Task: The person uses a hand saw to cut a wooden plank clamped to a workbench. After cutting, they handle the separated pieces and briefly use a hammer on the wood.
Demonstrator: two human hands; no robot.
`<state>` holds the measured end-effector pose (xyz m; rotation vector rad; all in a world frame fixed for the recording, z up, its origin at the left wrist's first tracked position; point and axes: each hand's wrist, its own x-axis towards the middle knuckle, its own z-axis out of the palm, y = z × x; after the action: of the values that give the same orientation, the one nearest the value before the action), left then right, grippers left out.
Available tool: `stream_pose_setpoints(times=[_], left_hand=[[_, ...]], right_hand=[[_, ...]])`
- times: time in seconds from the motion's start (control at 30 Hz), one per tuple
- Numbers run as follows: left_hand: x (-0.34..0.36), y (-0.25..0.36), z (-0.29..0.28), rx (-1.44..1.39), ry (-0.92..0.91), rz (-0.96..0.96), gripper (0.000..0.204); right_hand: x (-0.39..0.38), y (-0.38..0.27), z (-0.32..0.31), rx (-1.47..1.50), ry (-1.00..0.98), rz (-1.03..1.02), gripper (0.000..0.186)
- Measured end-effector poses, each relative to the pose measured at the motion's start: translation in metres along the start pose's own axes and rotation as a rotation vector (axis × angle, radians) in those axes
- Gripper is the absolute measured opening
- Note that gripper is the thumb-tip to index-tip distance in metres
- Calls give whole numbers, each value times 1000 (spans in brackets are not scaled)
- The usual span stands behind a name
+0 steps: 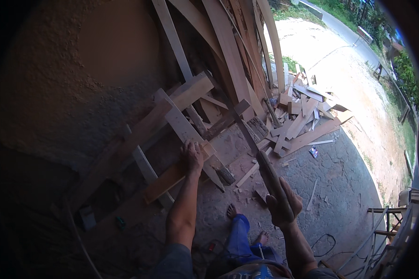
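Note:
My left hand (191, 158) grips a short pale wooden piece where it crosses a board (177, 118) of a rough timber stand (149, 116); a darker orange board (165, 181) runs out below that hand. At the right, my right hand (287, 203) is closed on the thick end of a long, dark, blade-like tool (265, 162), which slants up and away toward the stand. I cannot make out exactly what kind of tool it is. Its far end overlaps pieces of wood behind it.
Long planks (219, 42) lean against the earthen wall (79, 56). A pile of offcuts (302, 121) lies beyond the stand on cracked concrete (340, 167). A metal frame (381, 232) and loose cable (326, 242) are at lower right. My bare feet are below. A sunlit yard and road lie outside.

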<state>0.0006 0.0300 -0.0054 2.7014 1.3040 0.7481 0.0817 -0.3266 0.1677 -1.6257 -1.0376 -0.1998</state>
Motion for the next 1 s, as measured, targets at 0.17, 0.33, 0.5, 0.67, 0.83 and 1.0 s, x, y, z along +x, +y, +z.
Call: stream_pose_setpoints(times=[0.17, 0.33, 0.5, 0.67, 0.83, 1.0], left_hand=[[21, 23, -6, -81, -257, 150, 36], [28, 33, 3, -86, -258, 17, 40], [42, 24, 10, -292, -331, -84, 45], [40, -15, 9, -375, -252, 151, 57], [-1, -61, -41, -245, -417, 146, 87], [-14, -42, -94, -149, -613, 144, 70]], right_hand=[[-7, 13, -15, -83, -65, 140, 56], [-40, 20, -9, -2, -52, 419, 53], [-48, 20, -3, 40, -121, 736, 55], [-17, 21, 10, 92, -160, 642, 61], [-11, 32, -3, 489, -101, 736, 79], [-2, 42, -6, 142, -134, 513, 75]])
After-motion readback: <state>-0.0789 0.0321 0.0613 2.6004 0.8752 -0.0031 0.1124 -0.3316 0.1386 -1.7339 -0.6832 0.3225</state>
